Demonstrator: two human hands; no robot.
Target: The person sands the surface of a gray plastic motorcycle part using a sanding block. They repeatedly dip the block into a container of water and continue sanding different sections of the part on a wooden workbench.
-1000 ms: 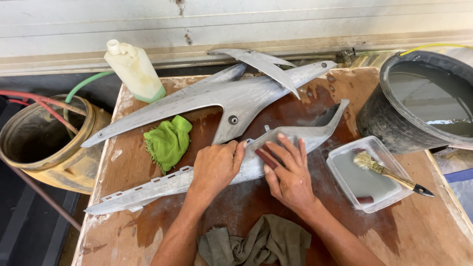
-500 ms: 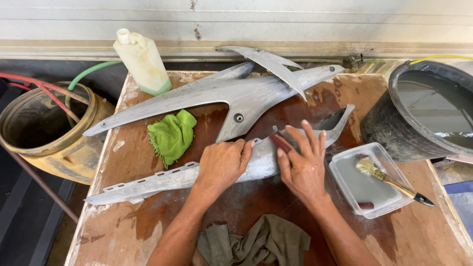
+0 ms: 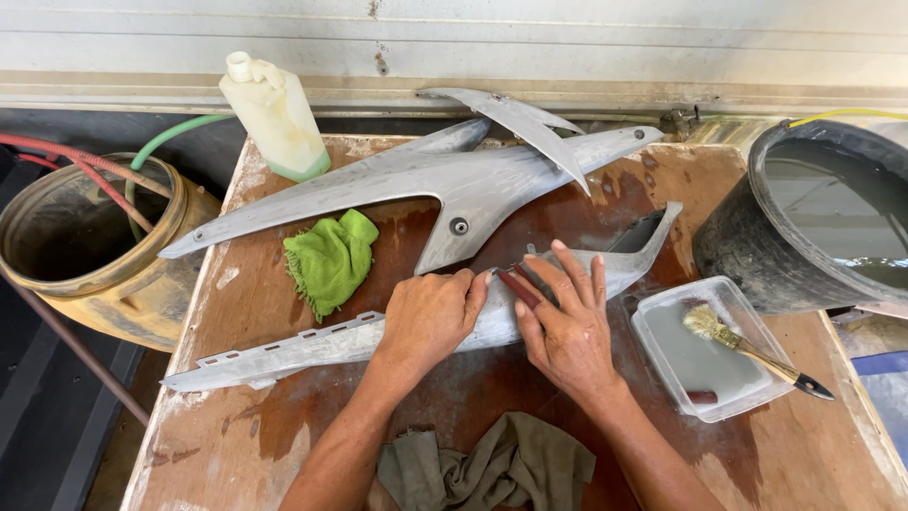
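A long grey fairing panel (image 3: 284, 355) lies across the wet wooden table (image 3: 236, 445), sanded dull. My left hand (image 3: 430, 317) presses flat on its middle, holding it down. My right hand (image 3: 566, 326) lies just to the right, fingers spread over a dark red piece of sandpaper (image 3: 518, 289) pressed against the panel. A second, larger grey panel (image 3: 445, 185) rests behind, and a curved grey strip (image 3: 525, 123) lies on top of it.
A green cloth (image 3: 328, 260) lies left of my hands, a drab rag (image 3: 501, 464) at the near edge. A plastic tray (image 3: 662, 364) with a brush (image 3: 742, 345) sits right. A black water bucket (image 3: 813, 213), a pale bottle (image 3: 274, 114) and a yellow drum (image 3: 80, 251) surround the table.
My right hand slid the sandpaper right along the panel, then back left toward my left hand. The left hand stayed pressed in place. The view shifted slightly.
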